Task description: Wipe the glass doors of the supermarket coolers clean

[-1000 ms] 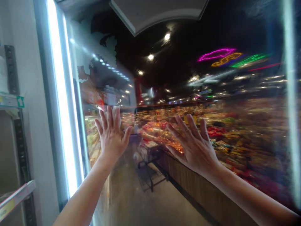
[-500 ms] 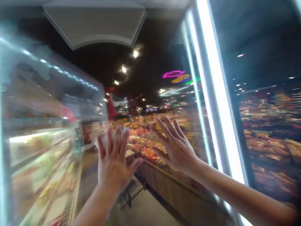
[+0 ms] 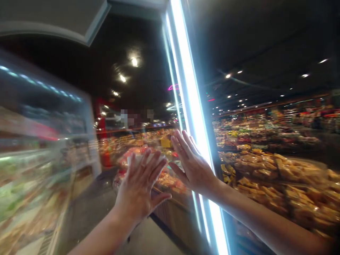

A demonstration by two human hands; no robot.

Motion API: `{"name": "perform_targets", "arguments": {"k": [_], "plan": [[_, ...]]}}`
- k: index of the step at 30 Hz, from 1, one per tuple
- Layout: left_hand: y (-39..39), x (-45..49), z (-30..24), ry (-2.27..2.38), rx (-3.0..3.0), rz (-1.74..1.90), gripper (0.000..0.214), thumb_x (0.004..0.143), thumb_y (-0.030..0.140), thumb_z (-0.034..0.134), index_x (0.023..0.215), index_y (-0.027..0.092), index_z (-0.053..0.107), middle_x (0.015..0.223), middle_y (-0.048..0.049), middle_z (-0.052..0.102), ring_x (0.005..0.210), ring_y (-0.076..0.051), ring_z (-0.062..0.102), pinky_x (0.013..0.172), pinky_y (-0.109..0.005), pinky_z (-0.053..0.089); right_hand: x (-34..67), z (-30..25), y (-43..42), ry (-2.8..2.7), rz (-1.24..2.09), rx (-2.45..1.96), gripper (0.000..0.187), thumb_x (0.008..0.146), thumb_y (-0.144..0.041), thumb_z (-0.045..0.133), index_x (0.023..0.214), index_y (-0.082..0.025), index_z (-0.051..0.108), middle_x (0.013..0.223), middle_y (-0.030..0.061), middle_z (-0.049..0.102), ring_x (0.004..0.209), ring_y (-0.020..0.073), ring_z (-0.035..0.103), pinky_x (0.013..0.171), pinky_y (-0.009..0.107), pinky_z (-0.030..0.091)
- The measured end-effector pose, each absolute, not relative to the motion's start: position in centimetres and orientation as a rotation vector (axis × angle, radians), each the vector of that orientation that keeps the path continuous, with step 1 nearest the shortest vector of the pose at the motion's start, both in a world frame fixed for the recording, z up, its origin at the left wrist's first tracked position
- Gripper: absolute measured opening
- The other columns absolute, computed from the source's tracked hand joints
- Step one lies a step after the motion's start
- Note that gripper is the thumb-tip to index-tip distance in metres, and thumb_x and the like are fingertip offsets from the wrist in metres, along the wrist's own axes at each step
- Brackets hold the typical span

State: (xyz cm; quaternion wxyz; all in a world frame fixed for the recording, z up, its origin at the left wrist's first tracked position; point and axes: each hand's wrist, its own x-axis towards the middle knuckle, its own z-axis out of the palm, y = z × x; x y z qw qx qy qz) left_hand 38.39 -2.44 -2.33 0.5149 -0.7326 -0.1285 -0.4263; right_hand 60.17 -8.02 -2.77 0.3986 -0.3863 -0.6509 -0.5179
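My left hand [image 3: 140,186] is raised in front of me, palm away, its fingers stretched out and the thumb spread. Behind those fingers shows a thin white piece, like a cloth or tissue [image 3: 132,161]; most of it is hidden by the hand. My right hand [image 3: 192,163] is up beside it, palm away too, with straight fingers close together and the thumb apart. I see nothing in the right hand. It overlaps a bright upright light strip [image 3: 190,78] in the view. Whether either palm touches a clear pane, I cannot tell.
A lit chilled display case [image 3: 39,177] runs along the left, blurred. Ahead are stands with packed goods [image 3: 170,180]. To the right lie heaps of wrapped yellow-brown packages [image 3: 300,177]. A pale panel [image 3: 53,17] hangs overhead.
The view has swung right, so the light strip and shelves shift left. My left hand has come nearer the right hand, the white piece moving with it. Fingers of the right hand have drawn closer together.
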Motion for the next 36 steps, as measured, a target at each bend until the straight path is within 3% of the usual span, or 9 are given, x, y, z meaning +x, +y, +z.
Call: {"name": "perform_targets", "arguments": {"k": [5, 9, 12, 16, 18, 23, 29, 33, 36], "plan": [[-2.8, 41.4, 0.5, -0.435, -1.709, -1.122, 0.087, 0.097, 0.070, 0.039, 0.165, 0.017, 0.023, 0.174, -0.0086, 0.023, 0.164, -0.032, 0.007, 0.133, -0.059, -0.003, 59.7, -3.8, -7.9, -1.545, -1.152, -0.999, 0.081, 0.107, -0.025, 0.042, 0.166, -0.021, -0.013, 0.177, 0.0124, 0.008, 0.163, 0.0305, 0.001, 0.127, 0.061, 0.034], [-3.3, 38.8, -7.3, -0.415, -1.850, -1.006, 0.087, 0.094, 0.071, 0.048, 0.163, 0.021, 0.029, 0.172, -0.0031, 0.028, 0.164, -0.028, 0.008, 0.134, -0.056, -0.004, 57.7, -8.8, -7.1, -1.410, -1.067, -1.071, 0.080, 0.105, -0.024, 0.047, 0.168, -0.021, -0.002, 0.177, 0.0114, 0.006, 0.163, 0.0341, -0.001, 0.127, 0.068, 0.027], [-3.7, 35.1, -12.7, -0.500, -1.900, -1.059, 0.072, 0.099, 0.054, 0.052, 0.162, 0.026, 0.032, 0.170, 0.0033, 0.030, 0.163, -0.022, 0.013, 0.135, -0.050, 0.000, 55.0, -13.2, -6.6, -1.394, -1.057, -1.111, 0.079, 0.102, -0.024, 0.052, 0.169, -0.020, 0.009, 0.176, 0.0114, 0.009, 0.162, 0.0374, 0.001, 0.126, 0.074, 0.019], [-3.7, 32.1, -15.1, -0.737, -1.772, -1.214, 0.075, 0.100, 0.030, 0.055, 0.165, 0.023, 0.020, 0.175, -0.0025, 0.011, 0.164, -0.029, 0.002, 0.133, -0.057, -0.001, 51.0, -17.0, -6.1, -1.437, -1.046, -1.126, 0.081, 0.101, -0.028, 0.057, 0.168, -0.022, 0.013, 0.176, 0.0077, 0.009, 0.163, 0.0370, 0.004, 0.127, 0.071, 0.021], [-3.7, 32.0, -17.3, -0.818, -1.758, -1.233, 0.078, 0.099, 0.029, 0.054, 0.166, 0.021, 0.015, 0.175, -0.0038, 0.004, 0.164, -0.031, -0.002, 0.133, -0.057, -0.004, 49.8, -18.1, -6.1, -1.438, -1.038, -1.126, 0.083, 0.100, -0.030, 0.059, 0.168, -0.024, 0.012, 0.176, 0.0063, 0.007, 0.163, 0.0365, 0.004, 0.127, 0.070, 0.020], [-4.1, 32.2, -22.0, -0.844, -1.815, -1.211, 0.071, 0.102, 0.026, 0.047, 0.166, 0.028, 0.017, 0.175, 0.0046, 0.007, 0.164, -0.024, 0.001, 0.134, -0.049, -0.006, 49.1, -19.6, -6.0, -1.427, -1.031, -1.123, 0.083, 0.100, -0.031, 0.061, 0.168, -0.029, 0.014, 0.176, 0.0059, 0.011, 0.163, 0.0335, 0.009, 0.129, 0.066, 0.019], [-4.0, 30.7, -21.4, -0.986, -1.747, -1.273, 0.083, 0.097, 0.029, 0.057, 0.167, 0.024, 0.014, 0.176, -0.0038, 0.005, 0.164, -0.030, -0.004, 0.133, -0.055, -0.005, 48.5, -19.6, -5.9, -1.353, -0.989, -1.158, 0.079, 0.102, -0.035, 0.056, 0.168, -0.032, 0.012, 0.174, 0.0116, 0.022, 0.162, 0.0396, 0.012, 0.123, 0.077, 0.018], [-4.2, 27.6, -25.5, -0.988, -1.778, -1.209, 0.080, 0.097, 0.030, 0.055, 0.166, 0.026, 0.016, 0.176, 0.0001, 0.005, 0.164, -0.028, 0.000, 0.134, -0.051, -0.005, 47.9, -19.7, -5.9, -1.337, -0.992, -1.144, 0.078, 0.102, -0.034, 0.058, 0.168, -0.034, 0.016, 0.175, 0.0105, 0.020, 0.161, 0.0410, 0.016, 0.123, 0.076, 0.020], [-3.6, 24.2, -24.8, -1.045, -1.770, -1.210, 0.082, 0.097, 0.035, 0.053, 0.167, 0.024, 0.012, 0.177, -0.0023, -0.001, 0.164, -0.030, -0.006, 0.133, -0.054, -0.008, 46.2, -20.5, -5.7, -1.349, -0.981, -1.135, 0.077, 0.102, -0.037, 0.058, 0.167, -0.035, 0.019, 0.175, 0.0087, 0.019, 0.161, 0.0403, 0.017, 0.123, 0.073, 0.024]]}}
